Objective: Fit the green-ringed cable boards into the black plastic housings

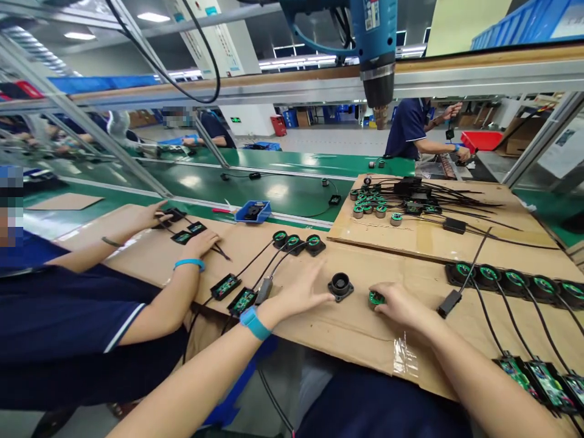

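Worktop [328, 331], cardboard-covered, assembly station. Left hand [303, 291]: flat, fingers spread, tips just beside a black square housing [340, 285] with a round socket, holding nothing. Right hand [400, 304]: fingers curled, pinching a small round green board [376, 297] that rests on the cardboard just right of the housing. Step judged: pairing board with housing. The next move calls for steadying the housing and seating the board level in its socket. Adjacent: wired units [298, 241] behind; a co-worker's hands [182, 234] on flat boards to the left; heat gun [378, 48] hanging overhead.
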The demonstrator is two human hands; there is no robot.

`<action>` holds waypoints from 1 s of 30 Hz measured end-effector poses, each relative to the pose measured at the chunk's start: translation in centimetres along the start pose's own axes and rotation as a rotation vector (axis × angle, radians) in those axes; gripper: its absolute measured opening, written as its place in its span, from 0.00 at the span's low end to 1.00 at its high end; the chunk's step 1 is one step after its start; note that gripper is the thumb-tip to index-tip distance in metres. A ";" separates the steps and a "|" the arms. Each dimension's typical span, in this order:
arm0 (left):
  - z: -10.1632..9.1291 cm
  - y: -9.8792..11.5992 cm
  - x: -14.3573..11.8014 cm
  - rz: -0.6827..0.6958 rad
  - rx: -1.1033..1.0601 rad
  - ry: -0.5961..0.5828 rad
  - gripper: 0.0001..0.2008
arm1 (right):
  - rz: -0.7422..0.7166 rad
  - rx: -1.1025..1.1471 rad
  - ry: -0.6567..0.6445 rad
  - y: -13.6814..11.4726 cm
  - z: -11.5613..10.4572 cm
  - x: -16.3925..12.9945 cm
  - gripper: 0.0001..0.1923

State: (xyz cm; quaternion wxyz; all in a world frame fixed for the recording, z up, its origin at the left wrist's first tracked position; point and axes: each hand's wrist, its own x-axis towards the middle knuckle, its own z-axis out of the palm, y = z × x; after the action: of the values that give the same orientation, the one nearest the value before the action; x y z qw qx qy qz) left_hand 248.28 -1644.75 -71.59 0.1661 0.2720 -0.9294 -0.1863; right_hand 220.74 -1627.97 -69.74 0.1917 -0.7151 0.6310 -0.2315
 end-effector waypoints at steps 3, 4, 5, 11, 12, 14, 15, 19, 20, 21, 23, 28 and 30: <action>3.1 2.3 0.9 -0.034 -0.239 -0.099 0.41 | 0.106 0.059 -0.013 1.0 2.6 -0.1 0.25; 4.0 2.7 1.5 -0.051 -0.291 -0.086 0.37 | 0.119 0.083 0.012 1.2 2.8 -0.2 0.26; 4.7 3.1 2.3 -0.063 -0.337 -0.057 0.34 | 0.124 0.106 0.036 1.3 2.8 -0.4 0.24; 7.7 5.0 6.7 -0.132 -0.532 0.066 0.23 | 0.088 0.189 0.241 2.2 3.4 -1.3 0.06; 8.3 5.4 6.9 -0.167 -0.548 0.094 0.24 | 0.080 0.189 0.270 2.4 3.6 -1.5 0.05; 9.4 6.0 6.6 -0.217 -0.539 0.199 0.27 | 0.057 0.188 0.300 2.6 3.9 -1.6 0.05; 10.0 6.3 6.2 -0.219 -0.507 0.275 0.29 | 0.042 0.194 0.309 2.6 4.0 -1.7 0.05; 11.1 7.2 3.5 0.067 -0.263 0.551 0.34 | -0.005 0.233 0.361 2.4 3.9 -1.6 0.04; 11.2 7.4 2.9 0.193 -0.210 0.568 0.37 | -0.014 0.236 0.372 2.3 3.8 -1.5 0.04; 11.2 7.6 2.4 0.304 -0.167 0.552 0.41 | -0.024 0.230 0.380 2.3 3.7 -1.4 0.05; 11.2 8.1 1.9 0.416 -0.099 0.459 0.46 | -0.039 0.190 0.375 2.2 3.5 -1.3 0.07; 11.4 9.0 2.5 0.271 -0.109 0.240 0.24 | 0.018 0.029 0.264 1.4 3.3 -1.8 0.11; 11.4 9.1 2.8 0.224 -0.153 0.181 0.16 | 0.125 0.022 0.221 0.8 3.4 -2.3 0.11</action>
State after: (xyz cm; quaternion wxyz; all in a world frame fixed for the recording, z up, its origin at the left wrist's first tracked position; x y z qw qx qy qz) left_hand 237.31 -1636.29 -76.97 0.2892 0.1689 -0.9182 -0.2116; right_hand 221.75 -1625.82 -73.17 0.1427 -0.6425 0.6890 -0.3034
